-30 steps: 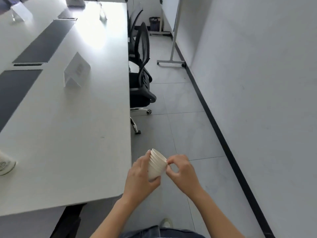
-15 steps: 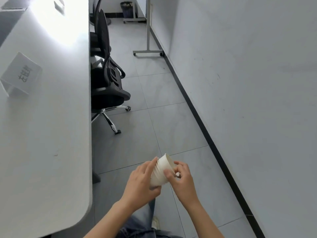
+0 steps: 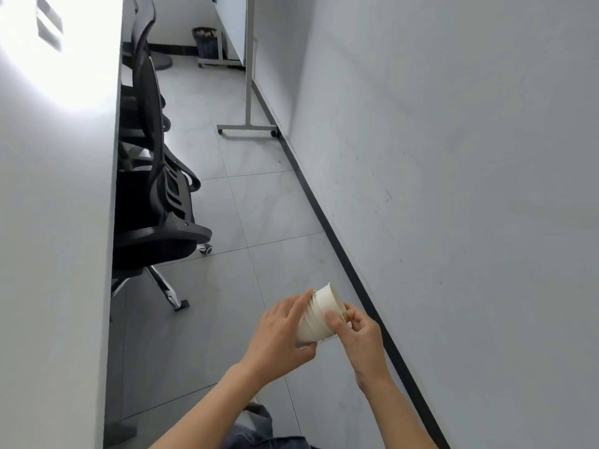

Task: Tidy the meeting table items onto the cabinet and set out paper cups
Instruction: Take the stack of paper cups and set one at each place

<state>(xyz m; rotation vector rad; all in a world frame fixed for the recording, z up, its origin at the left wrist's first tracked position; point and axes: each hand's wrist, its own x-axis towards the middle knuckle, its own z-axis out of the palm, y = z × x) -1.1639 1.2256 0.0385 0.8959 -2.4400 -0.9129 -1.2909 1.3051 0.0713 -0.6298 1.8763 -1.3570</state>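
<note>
Left grip (image 3: pixel 282 335) wrapped around the stack of paper cups (image 3: pixel 311 325), held tilted in the air above the floor (image 3: pixel 207 319), off the desk (image 3: pixel 55 238). Right grip (image 3: pixel 359 338) pinching the outermost cup (image 3: pixel 327 301) near its rim. Best freed by twisting lightly and pulling along the stack's axis, squeezing little to avoid crushing the rim. Desk edge at left, chair (image 3: pixel 155 205) tucked against it; wall (image 3: pixel 453 189) close at right; open aisle ahead, up to the whiteboard stand (image 3: pixel 248 124).

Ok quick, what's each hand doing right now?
Left hand: closed around the side of the stack of paper cups.
Right hand: pinching the same stack at its open rim end.
</note>
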